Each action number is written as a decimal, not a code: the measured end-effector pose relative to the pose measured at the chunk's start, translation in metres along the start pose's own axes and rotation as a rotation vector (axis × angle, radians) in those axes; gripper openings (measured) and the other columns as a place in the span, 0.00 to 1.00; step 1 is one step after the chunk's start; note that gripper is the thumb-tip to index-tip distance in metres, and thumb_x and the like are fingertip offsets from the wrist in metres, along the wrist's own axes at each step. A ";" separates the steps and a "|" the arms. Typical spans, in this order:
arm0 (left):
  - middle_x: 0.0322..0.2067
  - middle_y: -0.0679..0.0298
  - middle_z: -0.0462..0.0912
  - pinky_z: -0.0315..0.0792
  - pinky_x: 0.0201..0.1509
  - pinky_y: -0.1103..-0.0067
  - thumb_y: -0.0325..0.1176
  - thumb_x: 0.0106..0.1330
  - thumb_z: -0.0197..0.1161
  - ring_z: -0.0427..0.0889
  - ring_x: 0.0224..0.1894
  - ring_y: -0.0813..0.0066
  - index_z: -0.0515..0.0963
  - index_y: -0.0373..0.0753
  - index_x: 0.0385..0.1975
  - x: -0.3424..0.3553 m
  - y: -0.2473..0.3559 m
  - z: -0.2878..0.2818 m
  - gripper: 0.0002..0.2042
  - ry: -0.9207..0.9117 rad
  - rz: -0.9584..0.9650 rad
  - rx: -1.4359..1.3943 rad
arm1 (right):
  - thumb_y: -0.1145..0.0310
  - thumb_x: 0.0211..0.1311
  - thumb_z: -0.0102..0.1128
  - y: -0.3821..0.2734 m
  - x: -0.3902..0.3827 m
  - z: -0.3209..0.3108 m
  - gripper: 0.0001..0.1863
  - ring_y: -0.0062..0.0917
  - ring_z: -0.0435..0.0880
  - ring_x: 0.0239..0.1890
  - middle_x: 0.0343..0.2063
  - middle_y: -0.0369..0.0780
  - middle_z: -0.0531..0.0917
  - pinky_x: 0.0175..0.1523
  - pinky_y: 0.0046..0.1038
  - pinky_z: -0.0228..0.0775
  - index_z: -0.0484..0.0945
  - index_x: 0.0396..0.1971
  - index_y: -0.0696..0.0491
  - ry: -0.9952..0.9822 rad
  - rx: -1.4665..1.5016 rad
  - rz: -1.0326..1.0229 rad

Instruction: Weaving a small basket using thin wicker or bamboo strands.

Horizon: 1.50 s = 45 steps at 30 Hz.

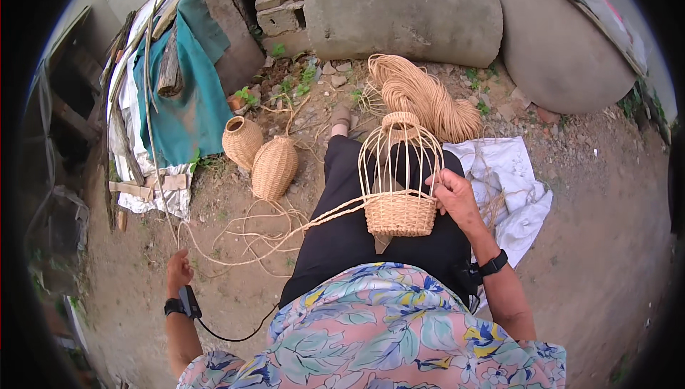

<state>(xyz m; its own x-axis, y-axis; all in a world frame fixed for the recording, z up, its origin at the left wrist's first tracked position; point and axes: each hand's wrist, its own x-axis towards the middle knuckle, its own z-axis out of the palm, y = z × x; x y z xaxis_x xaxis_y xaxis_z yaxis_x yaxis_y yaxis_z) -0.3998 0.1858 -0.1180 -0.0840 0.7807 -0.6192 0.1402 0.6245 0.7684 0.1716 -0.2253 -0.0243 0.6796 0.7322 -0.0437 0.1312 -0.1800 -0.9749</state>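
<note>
A part-woven basket (401,216) rests on my lap, its lower part closely woven and its bare upright stakes curving up to a woven ring (401,125) at the top. At its right side my right hand (457,200) is closed, fingers gripping the basket by a stake just above the woven part. A pale twisted cord (285,236) runs from the basket's woven edge out to the left. My left hand (179,273) is stretched far out to the left, fingers curled closed around the cord's outer stretch.
Two woven vase-shaped baskets (275,168) lie on the ground to the left, beside loose cord strands. Beyond my lap lies a large coil of cord (428,100), near a white sack (510,203). A teal cloth (182,96), sticks, bricks and a stone cylinder (403,17) line the far side.
</note>
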 end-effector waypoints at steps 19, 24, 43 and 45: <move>0.22 0.45 0.77 0.70 0.29 0.62 0.32 0.64 0.56 0.78 0.26 0.44 0.74 0.32 0.26 -0.243 0.014 0.334 0.09 -0.582 1.441 0.797 | 0.72 0.45 0.59 -0.056 0.059 0.062 0.29 0.44 0.68 0.54 0.50 0.47 0.71 0.59 0.41 0.64 0.69 0.53 0.54 0.223 -0.798 -0.410; 0.22 0.43 0.79 0.74 0.30 0.56 0.31 0.63 0.55 0.80 0.28 0.41 0.73 0.35 0.35 -0.069 0.016 0.183 0.07 0.164 1.319 1.223 | 0.76 0.44 0.57 -0.053 0.059 0.045 0.29 0.45 0.67 0.56 0.51 0.49 0.69 0.62 0.40 0.61 0.68 0.52 0.57 0.260 -0.656 -0.392; 0.32 0.60 0.82 0.80 0.39 0.82 0.30 0.66 0.61 0.84 0.33 0.76 0.78 0.31 0.41 -0.303 0.067 0.322 0.10 -1.384 0.610 0.153 | 0.83 0.46 0.49 -0.043 0.047 0.051 0.22 0.31 0.76 0.48 0.45 0.44 0.75 0.56 0.28 0.65 0.70 0.47 0.59 0.490 -0.193 -0.382; 0.31 0.65 0.82 0.80 0.37 0.82 0.32 0.68 0.60 0.83 0.32 0.81 0.80 0.35 0.41 -0.290 0.049 0.360 0.09 -1.342 0.706 0.236 | 0.83 0.46 0.49 -0.048 0.046 0.051 0.22 0.34 0.75 0.50 0.46 0.45 0.75 0.57 0.30 0.64 0.70 0.46 0.60 0.483 -0.205 -0.438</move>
<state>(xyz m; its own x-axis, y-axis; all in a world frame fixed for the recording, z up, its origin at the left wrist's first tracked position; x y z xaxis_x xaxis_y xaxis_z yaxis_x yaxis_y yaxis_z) -0.0133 -0.0179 0.0404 0.9708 0.2308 0.0648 -0.0732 0.0279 0.9969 0.1595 -0.1495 0.0097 0.7720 0.3993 0.4946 0.5696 -0.0893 -0.8170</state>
